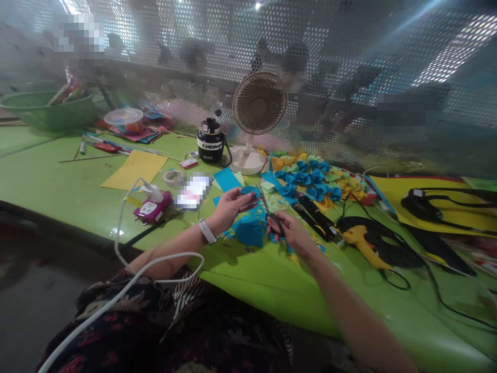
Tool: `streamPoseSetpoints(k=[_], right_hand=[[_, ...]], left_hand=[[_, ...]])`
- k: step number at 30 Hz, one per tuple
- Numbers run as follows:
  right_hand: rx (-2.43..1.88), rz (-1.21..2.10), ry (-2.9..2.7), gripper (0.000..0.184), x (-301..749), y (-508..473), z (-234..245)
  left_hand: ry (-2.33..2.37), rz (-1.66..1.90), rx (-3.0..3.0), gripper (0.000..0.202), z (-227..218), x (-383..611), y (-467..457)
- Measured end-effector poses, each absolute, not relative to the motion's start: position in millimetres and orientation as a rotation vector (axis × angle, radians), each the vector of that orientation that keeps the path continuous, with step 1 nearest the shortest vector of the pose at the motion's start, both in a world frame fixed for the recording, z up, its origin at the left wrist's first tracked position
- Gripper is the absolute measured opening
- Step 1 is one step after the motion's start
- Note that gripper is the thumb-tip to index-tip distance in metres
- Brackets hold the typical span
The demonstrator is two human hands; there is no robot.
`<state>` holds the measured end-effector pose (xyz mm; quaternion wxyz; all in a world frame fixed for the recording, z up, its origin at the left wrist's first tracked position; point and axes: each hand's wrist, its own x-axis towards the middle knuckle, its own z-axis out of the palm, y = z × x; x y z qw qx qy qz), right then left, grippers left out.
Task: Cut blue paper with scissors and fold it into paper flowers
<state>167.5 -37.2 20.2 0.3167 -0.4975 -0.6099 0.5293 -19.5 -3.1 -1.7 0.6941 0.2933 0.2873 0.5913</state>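
My left hand [229, 206] pinches a small blue foam piece [250, 191] above the green table [58, 186]. My right hand [289, 230] grips a pair of scissors [267, 210] by the handles, blades pointing up towards the blue piece. Under both hands lies a heap of blue foam scraps [250, 230]. Finished blue, yellow and green foam flowers [310, 178] are piled just beyond the hands.
A small desk fan [256, 116] and a black jar [210, 142] stand behind the work. A pink power strip [152, 208] with a white cable sits left. A yellow glue gun [363, 243], black cables, yellow sheets [134, 170] and a green basin [42, 110] surround it. A perforated screen is at the back.
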Motion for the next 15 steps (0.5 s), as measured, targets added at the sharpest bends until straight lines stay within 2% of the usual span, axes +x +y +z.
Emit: streamPoseSetpoints(k=[8, 15], right_hand=[[-1.294, 1.406, -1.652, 0.051, 167.8, -37.3, 18.8], [-1.292, 1.407, -1.612, 0.052, 166.3, -37.1, 15.8]], left_hand=[[0.621, 1.28, 0.643, 0.038, -1.6, -17.3, -4.8], [0.63, 1.27, 0.664, 0.041, -1.8, -15.6, -8.1]])
